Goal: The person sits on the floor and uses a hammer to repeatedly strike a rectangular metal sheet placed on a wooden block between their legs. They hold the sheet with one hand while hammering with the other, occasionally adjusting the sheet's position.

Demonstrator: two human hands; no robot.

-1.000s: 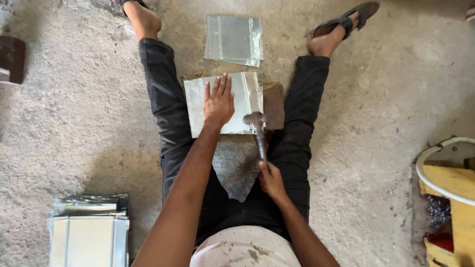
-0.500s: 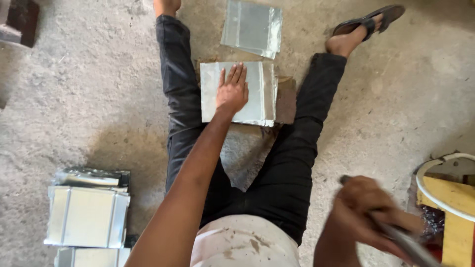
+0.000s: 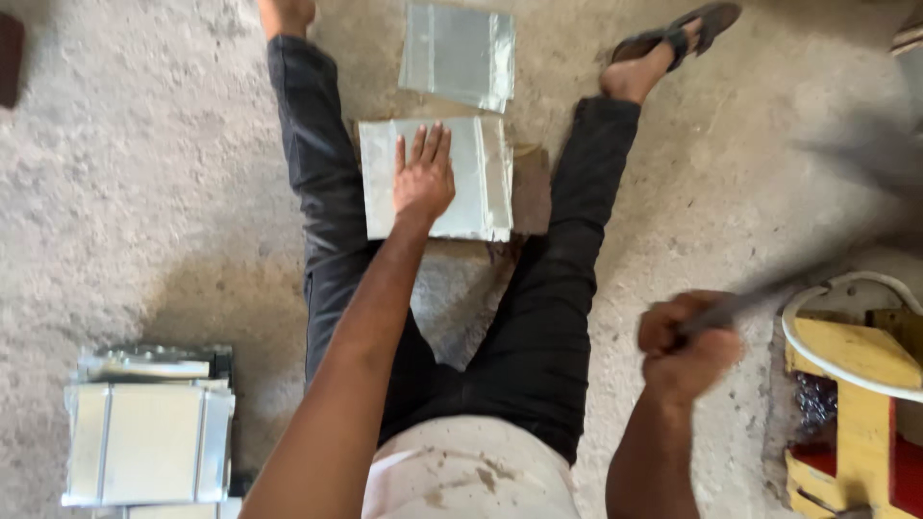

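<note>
I sit on a concrete floor with my legs spread. My left hand point(image 3: 423, 178) lies flat, fingers apart, on a shiny metal sheet point(image 3: 478, 178) that rests on a dark block between my legs. My right hand point(image 3: 687, 346) is raised at the right, clenched around a hammer handle point(image 3: 769, 293). The handle is blurred by motion and runs up to the right; the hammer's head is a grey smear near the upper right edge. A second metal sheet point(image 3: 460, 53) lies on the floor just beyond the first.
A stack of folded metal sheet pieces point(image 3: 149, 428) sits at my lower left. A yellow wooden stool with a white ring point(image 3: 856, 360) stands at the right edge. My right foot wears a sandal point(image 3: 678, 34). A dark object point(image 3: 10, 58) lies far left.
My right hand has swung the hammer away from the sheet, out to the right and upward. My left hand stays pressed on the sheet. The view has shifted slightly.
</note>
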